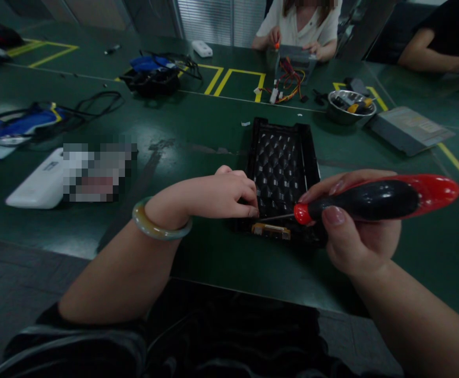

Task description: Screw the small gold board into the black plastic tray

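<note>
Near the desk's (pixel 198 262) front edge, the left hand (pixel 233 195) curls at the left side of a black casing (pixel 282 157), fingertips by the screwdriver's shaft; the casing lies with an orange-brown connector (pixel 270 231) along its near end. The right hand (pixel 355 231) grips the red-and-black screwdriver (pixel 374 200).

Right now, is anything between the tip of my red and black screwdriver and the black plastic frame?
Your left hand crowds the tip of the screwdriver, at the near left of the frame. Nothing else visible intervenes.
</note>
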`<action>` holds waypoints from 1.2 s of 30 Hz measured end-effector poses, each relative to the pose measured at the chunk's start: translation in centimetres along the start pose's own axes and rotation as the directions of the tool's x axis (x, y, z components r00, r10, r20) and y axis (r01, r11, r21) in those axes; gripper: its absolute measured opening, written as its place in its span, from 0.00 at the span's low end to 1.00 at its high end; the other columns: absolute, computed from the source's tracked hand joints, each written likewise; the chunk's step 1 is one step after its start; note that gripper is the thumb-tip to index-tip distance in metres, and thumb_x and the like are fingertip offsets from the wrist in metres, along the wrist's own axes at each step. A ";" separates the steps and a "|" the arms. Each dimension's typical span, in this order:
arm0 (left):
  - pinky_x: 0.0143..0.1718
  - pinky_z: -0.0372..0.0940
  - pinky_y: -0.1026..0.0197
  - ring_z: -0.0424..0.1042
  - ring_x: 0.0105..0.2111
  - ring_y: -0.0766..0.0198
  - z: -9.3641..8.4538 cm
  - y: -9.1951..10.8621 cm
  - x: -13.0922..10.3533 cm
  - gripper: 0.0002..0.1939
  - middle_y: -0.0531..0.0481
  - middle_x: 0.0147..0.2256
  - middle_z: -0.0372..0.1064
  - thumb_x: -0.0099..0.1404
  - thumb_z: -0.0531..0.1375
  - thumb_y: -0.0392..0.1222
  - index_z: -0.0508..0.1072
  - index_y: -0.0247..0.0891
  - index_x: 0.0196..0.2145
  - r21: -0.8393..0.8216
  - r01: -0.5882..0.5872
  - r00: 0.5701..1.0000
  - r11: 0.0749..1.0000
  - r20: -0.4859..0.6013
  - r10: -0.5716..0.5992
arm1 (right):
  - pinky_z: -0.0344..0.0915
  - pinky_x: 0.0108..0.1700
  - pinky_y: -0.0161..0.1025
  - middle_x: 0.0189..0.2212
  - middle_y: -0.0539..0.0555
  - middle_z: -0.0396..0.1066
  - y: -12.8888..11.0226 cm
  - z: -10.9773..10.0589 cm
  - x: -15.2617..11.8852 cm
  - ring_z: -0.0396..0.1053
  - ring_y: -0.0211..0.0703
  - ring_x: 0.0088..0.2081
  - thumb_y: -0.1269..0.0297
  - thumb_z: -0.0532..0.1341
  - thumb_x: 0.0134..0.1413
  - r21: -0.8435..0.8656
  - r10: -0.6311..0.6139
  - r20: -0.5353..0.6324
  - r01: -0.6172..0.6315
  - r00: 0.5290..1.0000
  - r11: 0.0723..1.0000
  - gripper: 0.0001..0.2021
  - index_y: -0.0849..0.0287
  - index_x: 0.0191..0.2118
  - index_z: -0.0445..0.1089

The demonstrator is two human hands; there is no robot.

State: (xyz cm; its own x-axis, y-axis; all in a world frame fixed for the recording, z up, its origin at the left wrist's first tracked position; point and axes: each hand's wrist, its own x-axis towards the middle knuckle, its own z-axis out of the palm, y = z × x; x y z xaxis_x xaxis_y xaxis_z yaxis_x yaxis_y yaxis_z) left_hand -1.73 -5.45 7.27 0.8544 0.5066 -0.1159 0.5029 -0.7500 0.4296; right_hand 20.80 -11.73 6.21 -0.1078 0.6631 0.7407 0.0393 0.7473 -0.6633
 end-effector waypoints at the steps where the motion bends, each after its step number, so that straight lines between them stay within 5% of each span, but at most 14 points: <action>1: 0.49 0.49 0.57 0.66 0.48 0.59 0.0 0.0 0.0 0.13 0.52 0.43 0.75 0.70 0.56 0.47 0.80 0.43 0.38 0.000 -0.002 1.000 1.000 -0.002 0.002 | 0.71 0.28 0.43 0.32 0.50 0.70 0.0 -0.1 0.0 0.73 0.44 0.30 0.72 0.65 0.50 -0.006 0.004 0.004 -0.004 1.000 1.000 0.14 0.54 0.44 0.68; 17: 0.51 0.49 0.58 0.69 0.47 0.61 -0.1 -0.2 -0.2 0.11 0.54 0.43 0.77 0.69 0.57 0.45 0.80 0.43 0.38 -0.025 -0.004 1.000 1.000 -0.013 0.004 | 0.67 0.23 0.42 0.33 0.50 0.64 0.5 0.4 0.1 0.71 0.41 0.28 0.70 0.65 0.49 0.021 -0.079 -0.160 0.083 0.984 0.996 0.13 0.54 0.42 0.71; 36: 0.52 0.47 0.57 0.68 0.49 0.60 -0.1 -0.2 -0.2 0.12 0.53 0.46 0.77 0.69 0.57 0.47 0.81 0.45 0.38 -0.013 -0.032 0.999 0.999 0.003 0.032 | 0.71 0.27 0.42 0.32 0.49 0.71 -0.2 -0.3 0.1 0.72 0.43 0.29 0.67 0.69 0.47 -0.048 0.014 0.001 -0.014 1.000 0.999 0.18 0.50 0.45 0.70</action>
State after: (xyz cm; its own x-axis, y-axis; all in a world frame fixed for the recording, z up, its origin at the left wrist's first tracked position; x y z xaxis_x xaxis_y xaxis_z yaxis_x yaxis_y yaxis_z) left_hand -2.05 -5.33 7.31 0.8704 0.4811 -0.1047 0.4737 -0.7602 0.4447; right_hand 21.08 -11.78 6.44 -0.1086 0.6735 0.7312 0.0884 0.7392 -0.6677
